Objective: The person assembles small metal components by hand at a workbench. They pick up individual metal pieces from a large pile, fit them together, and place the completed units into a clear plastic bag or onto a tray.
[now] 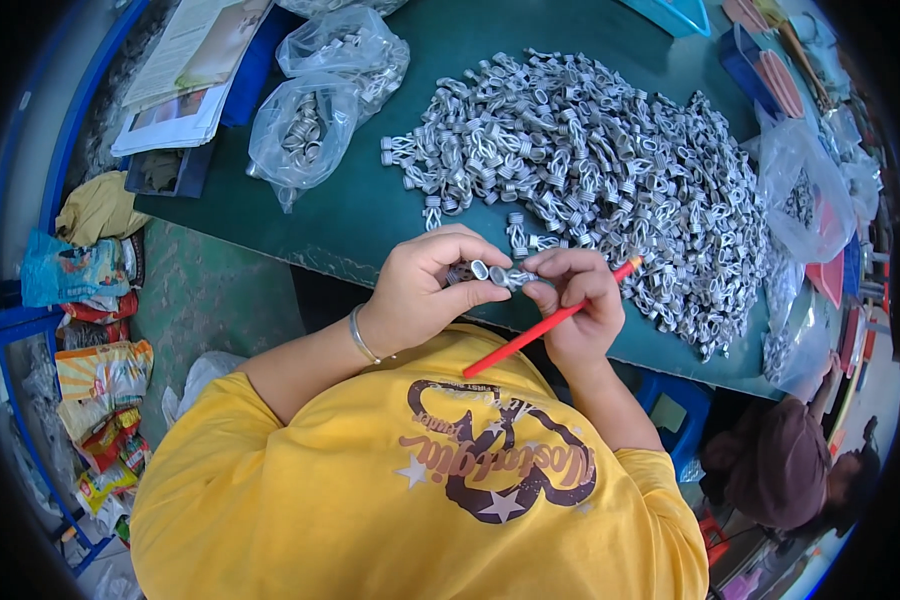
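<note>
My left hand is closed in a pinch around a small silver metal ring; more metal shows behind it, partly hidden by the fingers. Between the fingertips of my right hand is a small looped metal fitting, close against the left thumb. The same right hand also grips a slim red rod with a yellowish tip, slanting down to the left. Just beyond my hands, a large heap of similar ribbed, looped metal fittings covers much of the green table.
Clear plastic bags of small metal rings lie at the table's left. Papers rest over a blue bin beside them. Another plastic bag and a blue tray are toward the right. A person sits at the lower right.
</note>
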### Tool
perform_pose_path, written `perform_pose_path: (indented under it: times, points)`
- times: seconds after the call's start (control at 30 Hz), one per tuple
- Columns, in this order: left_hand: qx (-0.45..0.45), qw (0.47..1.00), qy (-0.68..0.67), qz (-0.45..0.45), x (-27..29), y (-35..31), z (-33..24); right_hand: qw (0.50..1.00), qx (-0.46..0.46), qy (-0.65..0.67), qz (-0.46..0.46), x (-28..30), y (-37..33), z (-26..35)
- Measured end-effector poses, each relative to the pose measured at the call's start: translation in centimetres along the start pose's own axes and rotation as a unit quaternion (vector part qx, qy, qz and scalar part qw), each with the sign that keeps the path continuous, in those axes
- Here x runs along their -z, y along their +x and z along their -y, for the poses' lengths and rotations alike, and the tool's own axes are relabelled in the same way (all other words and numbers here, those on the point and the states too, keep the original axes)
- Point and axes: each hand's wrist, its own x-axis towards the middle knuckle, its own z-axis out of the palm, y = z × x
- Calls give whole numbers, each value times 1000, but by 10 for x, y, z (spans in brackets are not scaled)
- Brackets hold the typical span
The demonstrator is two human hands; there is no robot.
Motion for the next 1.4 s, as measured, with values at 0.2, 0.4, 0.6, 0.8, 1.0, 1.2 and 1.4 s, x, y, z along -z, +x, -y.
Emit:
perform_pose_path:
  times: [0.2, 0.4, 0.6, 0.8, 1.0, 1.2, 1.4]
  points:
    - [61, 979, -194, 4, -2, -1, 0, 979, 140, -148, -9, -6, 0, 10]
    - [153, 890, -430, 20, -5, -12, 5, 972, 187, -133, 55, -13, 6, 21]
    - [217, 821, -527, 20, 30, -32, 6, 950, 137, -277, 46, 4, 16, 19]
    - [429, 829, -348, 88, 71, -75, 35, 908, 91, -387, 132, 12, 15, 0]
    - [433, 798, -418, -30, 41, -52, 109, 885, 85, -438, 137, 7, 23, -2]
    - [352, 910, 129, 179, 26, -39, 106, 964, -265, -9, -28, 12, 16, 16]
    - [122, 892, 316, 298, 39, -46, 23, 938, -246, 243, 4, 13, 11, 23]
